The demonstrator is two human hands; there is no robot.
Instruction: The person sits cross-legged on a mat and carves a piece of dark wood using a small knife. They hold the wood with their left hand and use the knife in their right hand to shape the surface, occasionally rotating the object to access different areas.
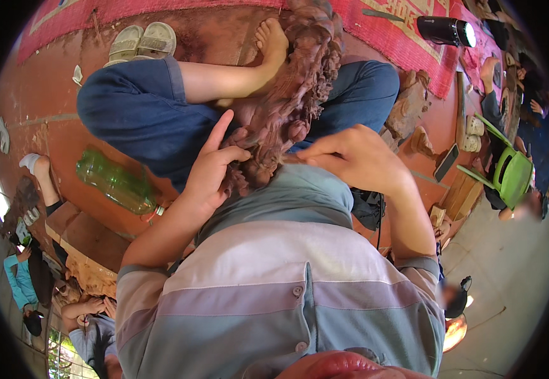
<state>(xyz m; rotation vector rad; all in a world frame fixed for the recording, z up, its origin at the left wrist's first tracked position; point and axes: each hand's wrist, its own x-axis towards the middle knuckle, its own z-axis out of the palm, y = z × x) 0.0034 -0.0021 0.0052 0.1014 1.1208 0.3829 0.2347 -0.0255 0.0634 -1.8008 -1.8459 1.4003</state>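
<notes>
A long reddish-brown wood carving (pixel 299 88), densely cut with rounded and leafy shapes, leans across my crossed legs, its near end against my belly. At its near left edge, my left hand (pixel 211 167) grips it; one finger points up, the thumb lies on the carving, and the other fingers are largely hidden. My right hand (pixel 356 158) is at the near right side, its fingers pressed together against the carved surface and slightly blurred. Something small and pale shows at those fingertips, too unclear to name.
A green plastic bottle (pixel 113 183) lies left on the red tiles, near a wood block (pixel 85 234). Pale sandals (pixel 142 43) stand ahead. Right are wood pieces (pixel 410 101), a phone (pixel 446 163), a green chair (pixel 513 174) and a lit black flashlight (pixel 445 31). Other people sit around.
</notes>
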